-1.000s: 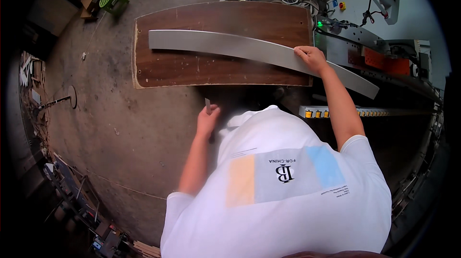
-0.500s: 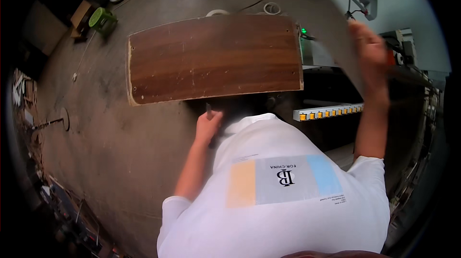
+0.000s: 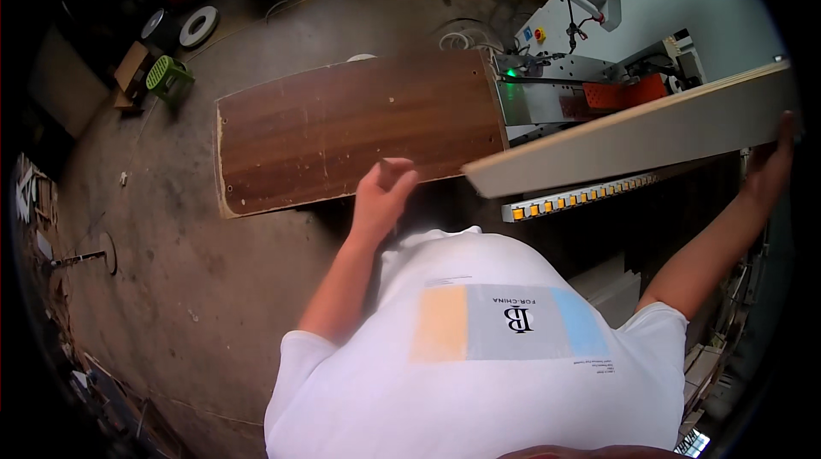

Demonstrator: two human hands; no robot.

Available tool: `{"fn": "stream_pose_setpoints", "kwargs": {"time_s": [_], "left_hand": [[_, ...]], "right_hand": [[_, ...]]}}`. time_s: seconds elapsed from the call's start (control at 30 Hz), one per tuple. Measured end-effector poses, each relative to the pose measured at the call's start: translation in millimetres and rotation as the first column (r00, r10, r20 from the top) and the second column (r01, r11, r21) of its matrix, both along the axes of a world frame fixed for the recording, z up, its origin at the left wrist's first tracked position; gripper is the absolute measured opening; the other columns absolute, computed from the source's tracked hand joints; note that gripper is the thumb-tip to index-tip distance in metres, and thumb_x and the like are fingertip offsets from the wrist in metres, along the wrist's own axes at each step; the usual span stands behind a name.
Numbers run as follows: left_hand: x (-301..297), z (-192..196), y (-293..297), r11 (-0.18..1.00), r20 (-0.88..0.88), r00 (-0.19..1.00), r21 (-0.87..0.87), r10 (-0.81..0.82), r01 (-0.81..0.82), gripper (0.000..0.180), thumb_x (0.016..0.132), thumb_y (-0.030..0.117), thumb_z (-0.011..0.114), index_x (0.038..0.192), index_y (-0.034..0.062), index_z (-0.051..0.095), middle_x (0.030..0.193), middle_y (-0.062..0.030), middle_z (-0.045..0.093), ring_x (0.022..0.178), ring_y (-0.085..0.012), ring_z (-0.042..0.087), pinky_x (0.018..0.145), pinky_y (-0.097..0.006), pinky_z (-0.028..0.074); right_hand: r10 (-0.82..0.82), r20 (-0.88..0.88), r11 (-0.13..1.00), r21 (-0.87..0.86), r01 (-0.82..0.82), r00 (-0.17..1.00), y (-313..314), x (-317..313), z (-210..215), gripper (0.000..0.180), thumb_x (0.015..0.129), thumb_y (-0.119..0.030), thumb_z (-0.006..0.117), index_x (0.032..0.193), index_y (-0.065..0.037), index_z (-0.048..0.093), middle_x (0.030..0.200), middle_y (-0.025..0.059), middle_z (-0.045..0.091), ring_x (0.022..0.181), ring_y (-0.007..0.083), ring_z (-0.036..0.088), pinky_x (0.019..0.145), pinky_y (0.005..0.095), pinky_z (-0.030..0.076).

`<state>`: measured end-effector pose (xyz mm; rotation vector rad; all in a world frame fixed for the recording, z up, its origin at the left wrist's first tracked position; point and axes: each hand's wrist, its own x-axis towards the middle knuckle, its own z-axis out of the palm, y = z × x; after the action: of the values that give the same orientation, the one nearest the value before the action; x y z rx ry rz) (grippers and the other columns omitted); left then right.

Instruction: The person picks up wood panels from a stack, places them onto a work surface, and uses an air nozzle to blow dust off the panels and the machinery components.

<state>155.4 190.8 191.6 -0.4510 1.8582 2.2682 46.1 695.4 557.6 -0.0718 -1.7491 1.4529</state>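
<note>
A green stool (image 3: 168, 76) stands far left on the floor (image 3: 171, 288), beside a cardboard box (image 3: 130, 73) whose contents cannot be made out. A brown board (image 3: 359, 130) lies flat in the middle. The left hand (image 3: 382, 194) hovers at its near edge, fingers loosely curled, holding nothing visible. A pale panel (image 3: 633, 138) slants above the machine (image 3: 590, 83); the right hand (image 3: 770, 164) grips its far right end.

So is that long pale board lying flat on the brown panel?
No, the pale board is lifted off the brown panel, held at its far end by the right hand.
</note>
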Motion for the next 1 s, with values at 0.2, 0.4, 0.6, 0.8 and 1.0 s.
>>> {"fn": "stream_pose_setpoints", "kwargs": {"time_s": [0.2,0.4,0.6,0.8,1.0], "left_hand": [[27.5,11.8,-35.8,0.880,0.180,0.947,0.357,0.265,-0.314,0.013,0.100,0.022,0.069,0.100,0.0125,0.061,0.072,0.0030,0.052,0.054,-0.0062,0.042,0.048,-0.024,0.033],[90.5,-47.1,-22.7,0.688,0.457,0.821,0.474,0.342,-0.550,0.017,0.100,0.027,0.068,0.101,0.0146,0.057,0.078,0.0009,0.053,0.064,-0.0112,0.050,0.055,-0.029,0.044],[130.9,-48.3,4.5,0.560,0.604,0.665,0.395,0.439,-0.728,0.015,0.103,0.027,0.066,0.103,0.0140,0.057,0.083,-0.0006,0.057,0.067,-0.0150,0.053,0.057,-0.033,0.046],[134.8,-52.9,-40.3,0.628,0.405,0.617,0.126,0.674,-0.768,0.018,0.107,0.030,0.058,0.104,0.0153,0.047,0.084,0.0004,0.050,0.061,-0.0119,0.049,0.051,-0.031,0.044],[138.0,-112.2,-108.5,0.618,0.152,0.600,-0.251,0.785,-0.745,0.027,0.107,0.036,0.056,0.116,0.0131,0.045,0.084,0.0001,0.049,0.053,-0.0091,0.045,0.045,-0.026,0.039]], "right_hand": [[0.317,0.221,0.885,-0.419,-0.203,0.922,20.7,25.1,-123.8,0.040,0.096,-0.023,0.076,0.133,-0.010,0.065,0.113,0.0036,0.074,0.092,0.0131,0.071,0.071,0.0267,0.057],[0.356,0.287,0.674,-0.738,-0.032,0.889,-84.7,29.0,-257.4,0.051,0.095,-0.023,0.077,0.139,-0.006,0.057,0.131,0.0132,0.065,0.118,0.0258,0.066,0.097,0.0389,0.061],[0.597,0.320,0.397,-0.915,0.076,0.736,-164.3,31.2,-394.4,0.036,0.098,-0.025,0.073,0.129,-0.009,0.062,0.125,0.0088,0.069,0.111,0.0227,0.071,0.095,0.0393,0.063],[0.718,0.329,0.270,-0.944,0.191,0.614,-234.8,48.0,-462.1,0.033,0.097,-0.027,0.074,0.123,-0.010,0.064,0.118,0.0065,0.070,0.110,0.0206,0.070,0.100,0.0394,0.061],[0.815,0.322,0.183,-0.932,0.313,0.482,-261.1,67.5,-495.5,0.034,0.097,-0.028,0.074,0.122,-0.007,0.063,0.120,0.0066,0.068,0.117,0.0227,0.067,0.105,0.0395,0.057]]}}
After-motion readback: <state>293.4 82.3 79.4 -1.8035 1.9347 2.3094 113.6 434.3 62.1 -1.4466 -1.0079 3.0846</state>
